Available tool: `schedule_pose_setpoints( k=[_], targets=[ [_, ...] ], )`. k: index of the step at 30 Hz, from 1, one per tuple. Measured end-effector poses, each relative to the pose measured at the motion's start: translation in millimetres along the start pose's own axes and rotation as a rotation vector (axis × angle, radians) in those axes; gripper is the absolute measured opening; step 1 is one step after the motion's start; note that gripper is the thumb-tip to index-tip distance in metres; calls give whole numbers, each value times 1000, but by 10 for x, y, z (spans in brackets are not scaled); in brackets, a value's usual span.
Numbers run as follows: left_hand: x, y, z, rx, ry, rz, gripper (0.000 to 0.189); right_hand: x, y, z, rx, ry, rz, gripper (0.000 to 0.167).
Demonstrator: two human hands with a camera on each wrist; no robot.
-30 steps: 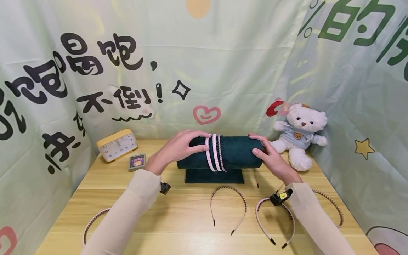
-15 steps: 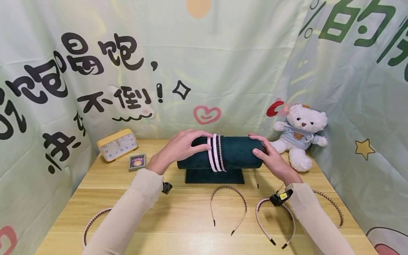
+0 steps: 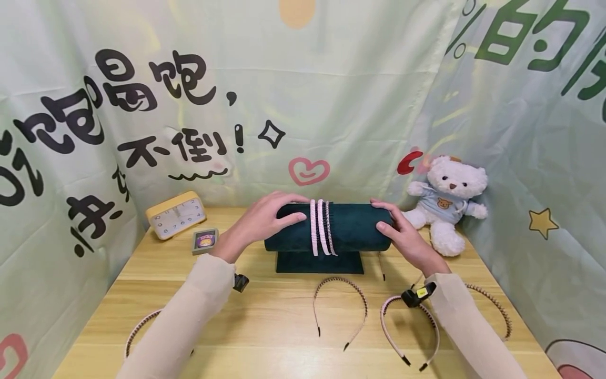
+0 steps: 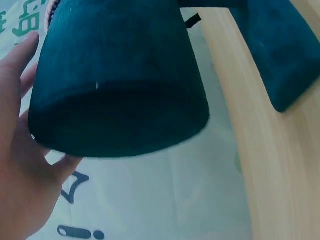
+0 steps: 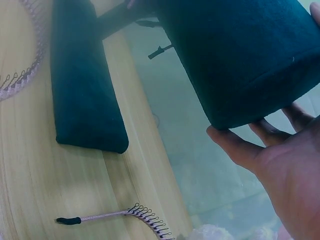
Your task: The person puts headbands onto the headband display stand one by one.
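A dark green velvet headband stand (image 3: 355,226), a padded roll on a flat base, stands in mid-table in the head view. Two pale pink headbands, the leftmost headband (image 3: 313,231) among them, sit round its middle beside a thinner dark, beaded headband (image 3: 330,231). My left hand (image 3: 267,218) lies over the roll's left part, its thumb a little left of the leftmost headband, with thumb and fingers spread apart. At the other end, my right hand (image 3: 402,231) holds the roll with thumb in front and fingers over the top. The right wrist view shows fingertips (image 5: 220,134) against that end.
More headbands lie on the wooden table (image 3: 265,337): one in front (image 3: 340,279), a pink one (image 3: 385,321), one at right (image 3: 497,305), one at left (image 3: 132,337). A yellow clock (image 3: 176,215), a small framed picture (image 3: 205,240) and a white teddy bear (image 3: 450,205) stand behind.
The left hand pushed the leftmost pink headband to the right, closer to the second pink one; its thumb then drew back left off it. The right hand kept its place on the roll.
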State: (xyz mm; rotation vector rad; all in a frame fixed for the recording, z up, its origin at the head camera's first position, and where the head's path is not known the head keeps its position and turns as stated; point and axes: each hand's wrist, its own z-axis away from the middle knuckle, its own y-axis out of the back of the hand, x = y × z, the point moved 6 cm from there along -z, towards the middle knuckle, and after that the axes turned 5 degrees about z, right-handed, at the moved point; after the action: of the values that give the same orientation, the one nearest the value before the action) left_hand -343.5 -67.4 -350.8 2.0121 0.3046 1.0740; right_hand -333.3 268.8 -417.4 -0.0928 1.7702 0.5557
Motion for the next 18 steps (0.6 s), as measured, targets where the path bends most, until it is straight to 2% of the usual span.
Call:
schedule_pose_setpoints(
  k=[8,18],
  targets=[
    [-169,184,252,24,21,30,42,-13,-14,4,-2,1,3,50],
    [-338,460,672,70,73,35,38,-24,-20,17,-4,16,-26,49]
  ],
)
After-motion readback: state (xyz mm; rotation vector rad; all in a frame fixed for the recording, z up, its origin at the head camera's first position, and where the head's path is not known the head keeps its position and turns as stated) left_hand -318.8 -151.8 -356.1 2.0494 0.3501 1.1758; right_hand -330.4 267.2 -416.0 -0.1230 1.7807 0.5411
